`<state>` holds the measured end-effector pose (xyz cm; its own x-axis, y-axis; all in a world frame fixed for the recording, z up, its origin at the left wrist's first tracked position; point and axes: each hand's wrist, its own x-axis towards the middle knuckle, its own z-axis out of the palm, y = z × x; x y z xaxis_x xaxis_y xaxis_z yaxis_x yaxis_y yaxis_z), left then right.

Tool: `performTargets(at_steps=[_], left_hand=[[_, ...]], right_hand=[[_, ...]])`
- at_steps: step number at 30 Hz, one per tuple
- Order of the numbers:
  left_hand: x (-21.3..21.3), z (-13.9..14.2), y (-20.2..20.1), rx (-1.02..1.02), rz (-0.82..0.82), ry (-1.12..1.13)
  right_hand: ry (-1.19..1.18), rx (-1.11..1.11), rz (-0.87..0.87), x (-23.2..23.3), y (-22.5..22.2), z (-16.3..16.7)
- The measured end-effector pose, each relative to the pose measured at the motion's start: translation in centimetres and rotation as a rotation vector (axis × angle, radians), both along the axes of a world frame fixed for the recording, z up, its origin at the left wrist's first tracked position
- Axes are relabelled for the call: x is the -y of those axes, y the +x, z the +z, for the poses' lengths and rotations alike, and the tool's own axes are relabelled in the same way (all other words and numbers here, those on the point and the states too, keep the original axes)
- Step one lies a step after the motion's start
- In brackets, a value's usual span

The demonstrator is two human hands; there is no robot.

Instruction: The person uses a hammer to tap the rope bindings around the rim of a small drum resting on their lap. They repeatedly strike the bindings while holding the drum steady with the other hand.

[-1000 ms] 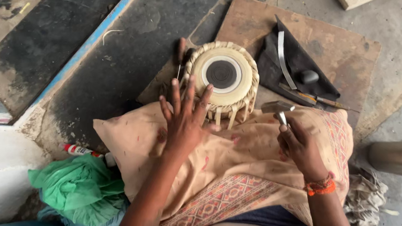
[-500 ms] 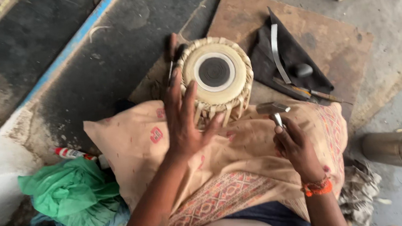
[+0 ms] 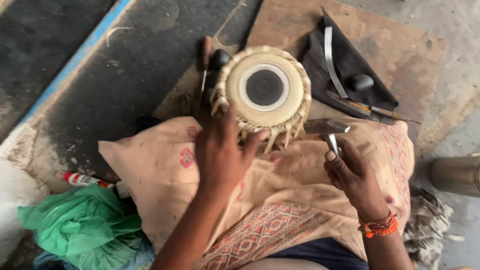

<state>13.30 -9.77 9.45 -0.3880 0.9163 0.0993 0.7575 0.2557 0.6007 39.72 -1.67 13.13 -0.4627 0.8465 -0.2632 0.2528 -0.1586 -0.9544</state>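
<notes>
A small hand drum (image 3: 264, 88) with a cream skin and a black centre spot stands upright at the far edge of a beige patterned cloth (image 3: 157, 176) over my lap. My left hand (image 3: 223, 150) rests against the drum's near left side, fingers on its laced rim. My right hand (image 3: 353, 174) grips the handle of a small metal hammer (image 3: 325, 128), whose head lies level just right of the drum's lower edge. An orange bracelet sits on my right wrist.
A wooden board (image 3: 386, 32) beyond the drum carries a dark cloth (image 3: 354, 63) with a metal strip, a dark stone and thin tools. A steel cup (image 3: 477, 176) lies at right. A green cloth (image 3: 82, 230) and a small tube (image 3: 86, 179) lie at left.
My left hand has dropped from spread above the drum to pressing on its near side. The hammer stays in my right hand beside the drum. The view has shifted slightly.
</notes>
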Motion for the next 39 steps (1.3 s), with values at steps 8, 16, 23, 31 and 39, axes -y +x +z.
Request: performTargets(at_steps=[8,16,23,31,39], left_hand=[[1.0,5.1,0.7,-0.222,-0.099,0.318],[-2.1,2.6,4.5,-0.252,-0.157,0.238],[-2.5,3.2,4.6,-0.286,-0.223,0.09],[0.7,2.9,1.3,-0.216,-0.121,0.301],[-2.2,0.8,4.5,-0.32,-0.145,0.231]], right_hand=[[-0.027,-0.022,-0.057,0.5,-0.6,0.2],[-0.28,-0.516,0.009,1.5,1.4,-0.2],[-0.399,-0.245,-0.099,2.4,0.0,-3.4],[-0.47,-0.592,0.02,1.9,-0.2,-4.1],[-0.787,-0.924,-0.073,1.3,-2.5,-6.6]])
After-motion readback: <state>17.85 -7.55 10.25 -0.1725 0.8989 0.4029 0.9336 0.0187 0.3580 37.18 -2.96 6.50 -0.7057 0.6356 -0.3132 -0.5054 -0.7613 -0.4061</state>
